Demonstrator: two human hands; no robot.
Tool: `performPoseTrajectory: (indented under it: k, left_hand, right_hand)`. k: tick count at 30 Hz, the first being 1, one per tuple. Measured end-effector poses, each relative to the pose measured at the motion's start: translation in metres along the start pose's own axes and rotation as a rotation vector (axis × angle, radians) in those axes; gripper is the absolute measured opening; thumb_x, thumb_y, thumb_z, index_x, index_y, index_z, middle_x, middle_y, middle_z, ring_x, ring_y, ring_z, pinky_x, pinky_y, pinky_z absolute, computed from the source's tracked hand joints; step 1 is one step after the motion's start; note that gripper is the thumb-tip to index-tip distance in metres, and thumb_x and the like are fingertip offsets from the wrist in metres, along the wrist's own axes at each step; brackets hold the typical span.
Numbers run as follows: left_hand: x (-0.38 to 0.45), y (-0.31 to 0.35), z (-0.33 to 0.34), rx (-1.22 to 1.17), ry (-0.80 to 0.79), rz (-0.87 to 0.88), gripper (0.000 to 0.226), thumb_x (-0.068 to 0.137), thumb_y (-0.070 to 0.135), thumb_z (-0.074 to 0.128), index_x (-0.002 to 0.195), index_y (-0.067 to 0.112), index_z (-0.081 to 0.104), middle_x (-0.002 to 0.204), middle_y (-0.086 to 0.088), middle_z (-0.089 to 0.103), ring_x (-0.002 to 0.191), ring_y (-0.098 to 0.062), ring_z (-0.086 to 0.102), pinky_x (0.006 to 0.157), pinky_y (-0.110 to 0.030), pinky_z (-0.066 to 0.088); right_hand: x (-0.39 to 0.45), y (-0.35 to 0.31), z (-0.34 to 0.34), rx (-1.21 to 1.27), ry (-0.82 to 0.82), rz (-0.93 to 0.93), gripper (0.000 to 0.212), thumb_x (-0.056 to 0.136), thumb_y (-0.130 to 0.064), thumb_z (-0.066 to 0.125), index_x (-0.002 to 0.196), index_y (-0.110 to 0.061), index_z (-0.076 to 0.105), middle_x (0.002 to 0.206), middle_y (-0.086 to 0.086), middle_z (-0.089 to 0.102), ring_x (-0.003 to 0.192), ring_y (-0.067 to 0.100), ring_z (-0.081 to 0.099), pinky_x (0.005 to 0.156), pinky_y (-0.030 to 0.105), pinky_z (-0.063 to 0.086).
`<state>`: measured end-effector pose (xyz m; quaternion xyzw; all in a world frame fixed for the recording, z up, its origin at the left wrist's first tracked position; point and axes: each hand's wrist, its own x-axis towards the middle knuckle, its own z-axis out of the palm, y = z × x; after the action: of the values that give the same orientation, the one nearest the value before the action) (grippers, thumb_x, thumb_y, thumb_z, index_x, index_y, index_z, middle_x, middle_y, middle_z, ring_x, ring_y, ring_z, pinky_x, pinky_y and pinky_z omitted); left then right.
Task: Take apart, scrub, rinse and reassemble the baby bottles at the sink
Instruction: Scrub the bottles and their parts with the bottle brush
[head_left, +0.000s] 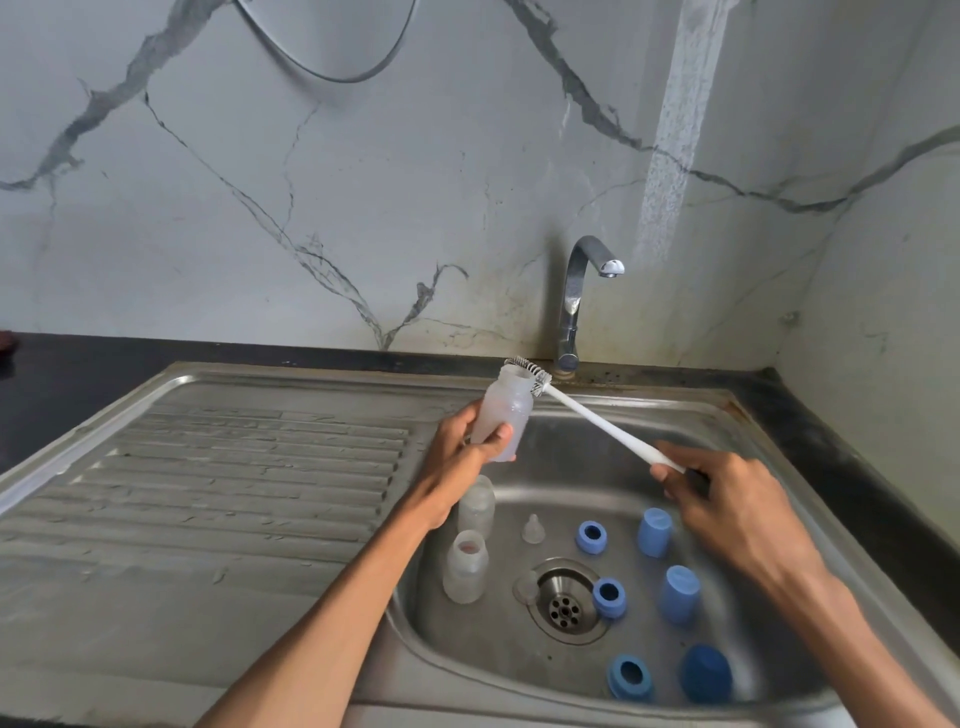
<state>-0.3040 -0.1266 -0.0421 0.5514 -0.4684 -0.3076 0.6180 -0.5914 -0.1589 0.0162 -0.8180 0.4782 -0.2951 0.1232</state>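
Note:
My left hand (467, 441) grips a clear, capless baby bottle (506, 410) tilted over the sink's left rim. My right hand (727, 499) holds the white handle of a bottle brush (597, 418); its bristle head lies at the bottle's open mouth. Two more clear bottles (475, 506) (465, 566) stand upright in the basin by my left forearm. A clear teat (532, 529) stands in the basin and another (525, 587) lies by the drain. Blue collar rings (591, 537) (609, 597) (629, 675) and blue caps (654, 531) (679, 592) (705, 673) sit on the basin floor.
The steel sink (519, 670) has a ribbed drainboard (234, 483) on its left and a drain (566, 605) in the middle. A chrome tap (576, 301) stands behind the basin, with no water running. Marble wall tiles close off the back and right.

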Motion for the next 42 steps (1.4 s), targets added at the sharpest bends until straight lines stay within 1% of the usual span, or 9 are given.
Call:
performPoseTrajectory:
  k: [4, 9, 16, 21, 25, 28, 33, 38, 42]
  left_hand:
    - [0.003, -0.002, -0.012, 0.021, 0.028, 0.023, 0.039, 0.082, 0.029, 0.071, 0.121, 0.025, 0.067, 0.109, -0.003, 0.074, 0.104, -0.028, 0.069, 0.096, -0.056, 0.053]
    - [0.003, 0.001, -0.018, 0.073, 0.155, 0.111, 0.051, 0.077, 0.029, 0.071, 0.128, 0.024, 0.063, 0.114, 0.002, 0.072, 0.104, -0.018, 0.068, 0.085, -0.024, 0.054]
    - [-0.001, -0.003, -0.007, 0.129, 0.306, 0.173, 0.044, 0.072, 0.038, 0.075, 0.114, 0.028, 0.07, 0.096, 0.005, 0.075, 0.089, -0.018, 0.071, 0.08, -0.04, 0.059]
    - [-0.005, -0.001, 0.009, 0.243, 0.308, 0.235, 0.046, 0.069, 0.033, 0.077, 0.115, 0.027, 0.072, 0.091, 0.008, 0.075, 0.082, -0.012, 0.069, 0.071, -0.024, 0.056]
    - [-0.002, -0.001, -0.006, 0.263, 0.394, 0.204, 0.044, 0.067, 0.039, 0.075, 0.111, 0.032, 0.071, 0.089, 0.008, 0.075, 0.082, -0.015, 0.07, 0.071, -0.029, 0.058]
    - [-0.002, -0.002, -0.013, 0.272, 0.401, 0.195, 0.046, 0.067, 0.041, 0.074, 0.112, 0.031, 0.071, 0.091, 0.008, 0.075, 0.084, -0.016, 0.07, 0.072, -0.034, 0.059]
    - [-0.007, 0.0, 0.014, 0.285, 0.285, 0.232, 0.053, 0.066, 0.038, 0.078, 0.118, 0.028, 0.071, 0.097, 0.011, 0.075, 0.088, -0.01, 0.07, 0.076, -0.025, 0.057]
    - [-0.005, 0.002, -0.005, 0.278, 0.387, 0.186, 0.042, 0.072, 0.023, 0.082, 0.112, 0.028, 0.073, 0.092, 0.009, 0.075, 0.083, -0.011, 0.07, 0.067, -0.019, 0.053]
    - [-0.009, 0.006, 0.007, 0.294, 0.326, 0.213, 0.044, 0.07, 0.027, 0.081, 0.112, 0.024, 0.073, 0.089, 0.009, 0.074, 0.076, -0.005, 0.066, 0.067, -0.017, 0.052]
  right_hand:
    - [-0.002, -0.001, 0.001, -0.01, -0.014, -0.004, 0.039, 0.093, -0.044, 0.061, 0.131, -0.031, 0.064, 0.084, -0.005, 0.074, 0.079, 0.018, 0.068, 0.076, 0.041, 0.056]
    - [-0.002, 0.0, -0.003, -0.044, -0.001, 0.006, 0.038, 0.093, -0.045, 0.061, 0.13, -0.035, 0.063, 0.088, -0.007, 0.075, 0.085, 0.019, 0.068, 0.075, 0.037, 0.054]
    - [-0.003, -0.006, 0.004, 0.02, 0.001, 0.016, 0.039, 0.093, -0.04, 0.064, 0.131, -0.031, 0.063, 0.077, -0.003, 0.074, 0.076, 0.019, 0.069, 0.071, 0.04, 0.055]
    - [-0.004, -0.008, 0.001, -0.037, 0.031, 0.024, 0.041, 0.094, -0.039, 0.063, 0.133, -0.029, 0.062, 0.077, -0.003, 0.068, 0.064, 0.015, 0.058, 0.059, 0.029, 0.043]
    - [-0.006, -0.013, -0.002, -0.08, 0.066, 0.033, 0.04, 0.092, -0.041, 0.065, 0.132, -0.034, 0.063, 0.08, -0.001, 0.068, 0.06, 0.011, 0.049, 0.061, 0.029, 0.038]
    - [-0.008, -0.014, -0.001, -0.088, 0.076, 0.023, 0.041, 0.091, -0.041, 0.066, 0.131, -0.036, 0.063, 0.077, -0.003, 0.066, 0.06, 0.012, 0.051, 0.06, 0.029, 0.04]
    - [-0.006, -0.014, 0.001, -0.058, 0.083, 0.037, 0.042, 0.091, -0.038, 0.068, 0.132, -0.032, 0.063, 0.078, 0.001, 0.071, 0.06, 0.014, 0.052, 0.056, 0.028, 0.039]
    - [-0.009, -0.015, 0.002, -0.072, 0.098, -0.001, 0.04, 0.089, -0.037, 0.071, 0.128, -0.033, 0.066, 0.079, 0.001, 0.073, 0.068, 0.023, 0.065, 0.058, 0.034, 0.047]
    - [-0.008, -0.012, 0.004, -0.053, 0.115, 0.007, 0.039, 0.088, -0.036, 0.071, 0.127, -0.033, 0.066, 0.076, 0.002, 0.073, 0.067, 0.023, 0.065, 0.06, 0.037, 0.05]
